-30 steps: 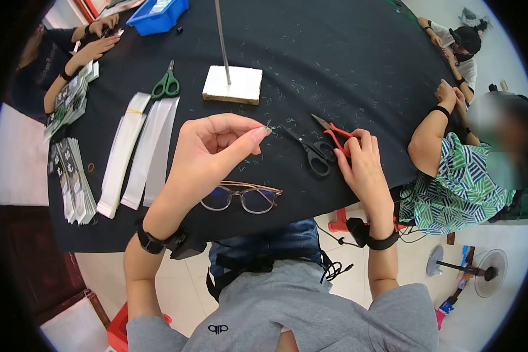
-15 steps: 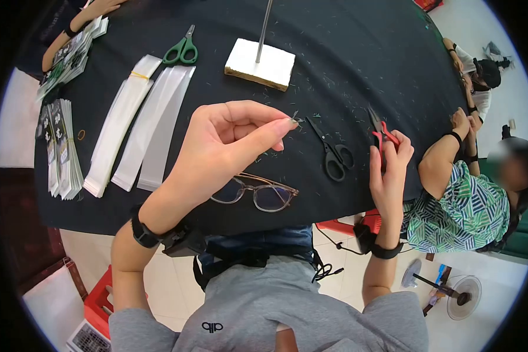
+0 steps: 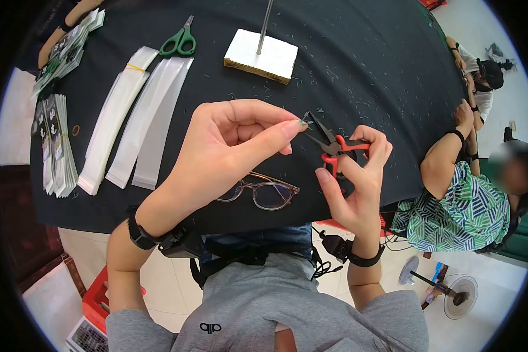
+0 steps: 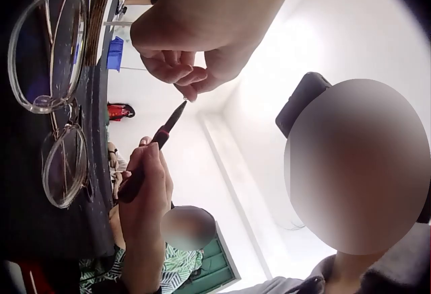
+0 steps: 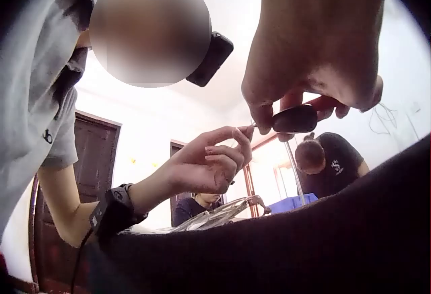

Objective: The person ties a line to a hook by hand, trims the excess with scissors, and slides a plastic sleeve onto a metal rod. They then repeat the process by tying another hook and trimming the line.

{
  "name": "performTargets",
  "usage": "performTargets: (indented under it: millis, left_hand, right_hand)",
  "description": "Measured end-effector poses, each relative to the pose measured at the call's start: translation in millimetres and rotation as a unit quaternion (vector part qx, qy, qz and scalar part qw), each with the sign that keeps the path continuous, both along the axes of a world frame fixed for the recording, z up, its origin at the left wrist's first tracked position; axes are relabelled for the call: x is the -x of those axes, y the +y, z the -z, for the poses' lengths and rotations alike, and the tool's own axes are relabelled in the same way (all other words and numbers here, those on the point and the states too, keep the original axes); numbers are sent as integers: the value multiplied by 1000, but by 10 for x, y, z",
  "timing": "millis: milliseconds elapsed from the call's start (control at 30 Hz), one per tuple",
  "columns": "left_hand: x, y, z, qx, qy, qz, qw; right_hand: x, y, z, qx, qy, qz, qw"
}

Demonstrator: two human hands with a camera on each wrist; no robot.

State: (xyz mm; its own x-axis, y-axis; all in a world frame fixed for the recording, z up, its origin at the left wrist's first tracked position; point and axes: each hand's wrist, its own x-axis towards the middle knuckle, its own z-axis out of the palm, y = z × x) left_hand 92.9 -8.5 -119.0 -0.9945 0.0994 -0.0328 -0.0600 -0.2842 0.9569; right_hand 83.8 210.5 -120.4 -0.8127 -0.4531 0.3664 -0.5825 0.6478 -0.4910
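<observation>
My left hand (image 3: 234, 138) pinches a tiny piece with thin, wire-like ends (image 3: 304, 121) between thumb and index finger, above the black cloth. My right hand (image 3: 361, 182) grips red-handled pliers (image 3: 336, 148), their dark pointed nose right at the left fingertips. In the left wrist view the tip of the pliers (image 4: 176, 114) comes up just under the pinching fingers. Black scissors (image 3: 321, 125) lie on the cloth, mostly hidden behind the pliers and right hand. Eyeglasses (image 3: 271, 197) rest below the left hand, partly covered by it.
A white block (image 3: 258, 56) holding an upright metal rod stands at the back. To the left lie green scissors (image 3: 179, 44), clear plastic sleeves (image 3: 114, 123) and printed packets (image 3: 58, 146). Small clippings dot the black cloth (image 3: 358, 64). Other people sit around the table.
My right hand has brought the pliers leftward, over the black scissors, to the left fingertips. The left hand keeps its pinch, and the head view has shifted.
</observation>
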Motion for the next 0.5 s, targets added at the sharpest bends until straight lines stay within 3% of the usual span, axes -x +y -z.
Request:
performTargets:
  millis: [500]
  left_hand:
    - [-13, -15, -17, 43, -9, 4, 999]
  right_hand:
    - [13, -37, 40, -8, 35, 0, 999]
